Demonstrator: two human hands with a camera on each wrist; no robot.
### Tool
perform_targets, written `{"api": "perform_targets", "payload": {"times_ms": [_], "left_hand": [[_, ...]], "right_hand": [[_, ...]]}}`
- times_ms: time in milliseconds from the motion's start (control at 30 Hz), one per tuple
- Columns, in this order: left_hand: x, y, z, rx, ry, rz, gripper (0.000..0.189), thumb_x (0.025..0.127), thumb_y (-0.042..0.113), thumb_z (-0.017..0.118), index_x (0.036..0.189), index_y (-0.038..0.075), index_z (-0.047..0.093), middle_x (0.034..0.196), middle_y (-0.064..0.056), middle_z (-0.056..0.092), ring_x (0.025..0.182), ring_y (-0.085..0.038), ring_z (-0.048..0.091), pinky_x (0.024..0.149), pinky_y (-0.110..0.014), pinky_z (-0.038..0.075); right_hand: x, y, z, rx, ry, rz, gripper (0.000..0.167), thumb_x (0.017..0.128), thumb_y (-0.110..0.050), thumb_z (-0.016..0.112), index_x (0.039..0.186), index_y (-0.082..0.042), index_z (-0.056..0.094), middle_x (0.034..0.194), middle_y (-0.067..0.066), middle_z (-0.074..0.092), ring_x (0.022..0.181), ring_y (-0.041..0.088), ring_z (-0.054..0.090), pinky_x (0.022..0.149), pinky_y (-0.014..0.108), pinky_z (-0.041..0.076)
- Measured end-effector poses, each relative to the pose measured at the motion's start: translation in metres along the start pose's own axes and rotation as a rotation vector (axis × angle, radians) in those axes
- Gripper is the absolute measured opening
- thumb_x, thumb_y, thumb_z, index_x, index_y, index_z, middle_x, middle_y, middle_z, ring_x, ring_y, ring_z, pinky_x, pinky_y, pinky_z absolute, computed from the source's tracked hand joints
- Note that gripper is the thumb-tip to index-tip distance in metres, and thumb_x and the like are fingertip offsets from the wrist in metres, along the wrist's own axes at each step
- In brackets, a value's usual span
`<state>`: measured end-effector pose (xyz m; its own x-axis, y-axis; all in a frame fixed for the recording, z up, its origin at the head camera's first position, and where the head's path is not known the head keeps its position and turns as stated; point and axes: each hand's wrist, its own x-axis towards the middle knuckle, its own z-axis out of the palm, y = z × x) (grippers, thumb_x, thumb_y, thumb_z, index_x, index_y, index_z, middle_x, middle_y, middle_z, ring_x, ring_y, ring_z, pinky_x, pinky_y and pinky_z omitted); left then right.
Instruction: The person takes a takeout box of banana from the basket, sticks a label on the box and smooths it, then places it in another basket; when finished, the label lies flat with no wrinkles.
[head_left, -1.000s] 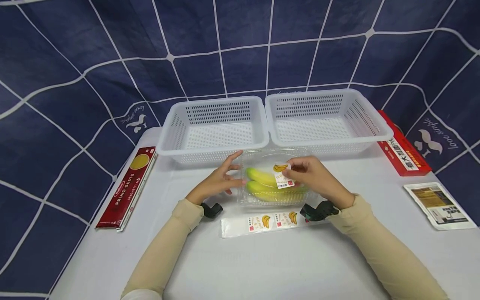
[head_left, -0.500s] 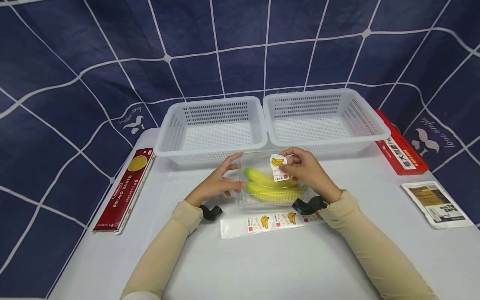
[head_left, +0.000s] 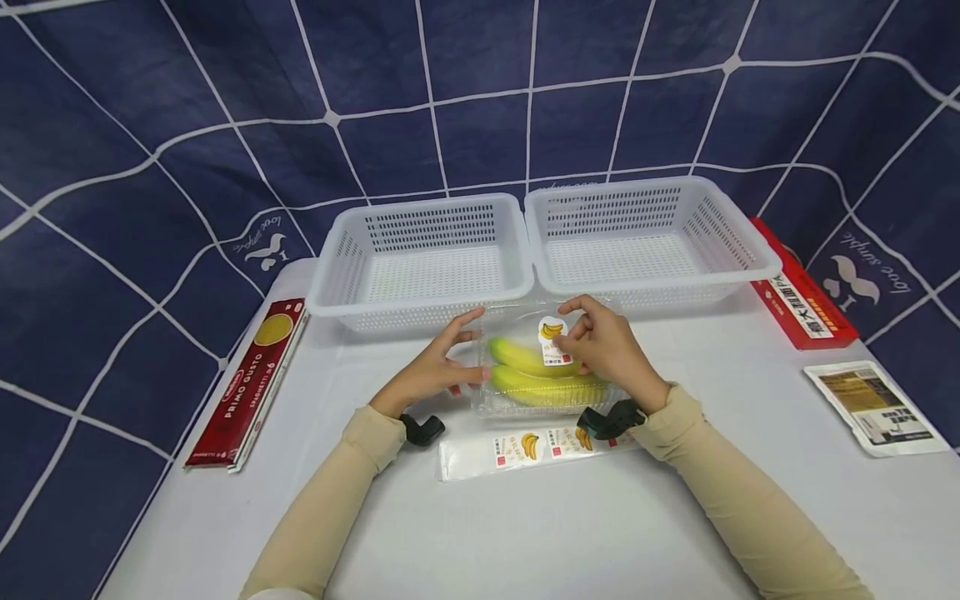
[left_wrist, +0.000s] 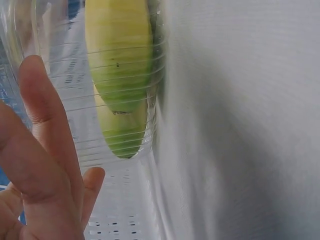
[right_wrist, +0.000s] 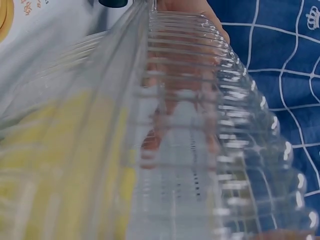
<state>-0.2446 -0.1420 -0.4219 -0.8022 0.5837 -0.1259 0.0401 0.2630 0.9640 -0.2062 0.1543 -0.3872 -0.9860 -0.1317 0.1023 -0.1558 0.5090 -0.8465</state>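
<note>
Clear ribbed plastic box (head_left: 525,410), head view: placed on the white cloth-covered table (head_left: 465,542) before the person, two yellow bananas with green ends (head_left: 536,387) lying side by side within. Left hand (head_left: 435,367): fingers spread wide, thumb and forefinger at the box's left end. Right hand (head_left: 607,346): pinching a white paper sticker with a banana print (head_left: 552,332) over the box; whether it touches the plastic, I cannot tell. Nearer the person, one white strip of banana labels (head_left: 517,450), partly below the right wrist. Behind the box, two white perforated plastic baskets (head_left: 427,303), adjoining. Far left, one long red spaghetti packet (head_left: 251,375); far right, one red carton (head_left: 806,308), with one white flat pouch with a brown panel (head_left: 876,408) just before it. Backdrop: dark blue cloth with white lines (head_left: 487,62).

Left wrist view: left hand at lower left, fingers apart, one fingertip overlapping the ribbed wall; green banana ends show through the plastic; basket perforations below.

Right wrist view, blurred: box across most of the view, banana yellow at left, left hand's fingers distorted through the ribs, printed strip at upper left, blue cloth at right.
</note>
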Motion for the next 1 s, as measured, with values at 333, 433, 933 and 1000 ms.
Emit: {"api": "perform_targets", "payload": {"times_ms": [333,433,933,1000], "left_hand": [[0.0008,-0.0002,-0.0001,-0.005,-0.002,0.012,0.100,0.096,0.011,0.080,0.174,0.027,0.020,0.170,-0.023,0.029,0.076,-0.020,0.073,0.057,-0.031,0.053],[0.0010,0.0002,-0.0001,-0.002,-0.001,0.012,0.099,0.096,0.011,0.079,0.174,0.028,0.021,0.170,-0.023,0.029,0.076,-0.020,0.073,0.057,-0.031,0.052],[0.0010,0.0014,0.0011,0.004,0.008,0.006,0.098,0.096,0.014,0.079,0.173,0.031,0.021,0.170,-0.023,0.029,0.076,-0.021,0.074,0.058,-0.032,0.051],[0.0007,0.0015,0.0013,0.010,0.012,-0.007,0.098,0.096,0.015,0.080,0.173,0.033,0.022,0.170,-0.022,0.029,0.076,-0.022,0.075,0.059,-0.033,0.051]], "right_hand": [[0.0002,-0.0004,0.0019,-0.073,0.026,-0.021,0.046,0.094,0.000,0.079,0.135,0.006,0.059,0.079,0.009,0.070,0.046,0.016,0.060,0.048,0.028,0.052],[0.0002,0.0002,0.0022,-0.089,0.035,-0.031,0.046,0.095,-0.001,0.080,0.135,0.005,0.059,0.082,0.009,0.065,0.046,0.016,0.060,0.048,0.028,0.052],[0.0022,-0.0027,0.0005,-0.183,-0.040,0.016,0.035,0.090,-0.009,0.087,0.122,0.001,0.077,0.096,0.012,0.054,0.049,0.014,0.061,0.056,0.030,0.054],[0.0030,-0.0024,0.0009,-0.225,-0.040,-0.009,0.046,0.088,-0.013,0.090,0.129,0.002,0.075,0.096,0.013,0.056,0.049,0.014,0.059,0.061,0.031,0.049]]}}
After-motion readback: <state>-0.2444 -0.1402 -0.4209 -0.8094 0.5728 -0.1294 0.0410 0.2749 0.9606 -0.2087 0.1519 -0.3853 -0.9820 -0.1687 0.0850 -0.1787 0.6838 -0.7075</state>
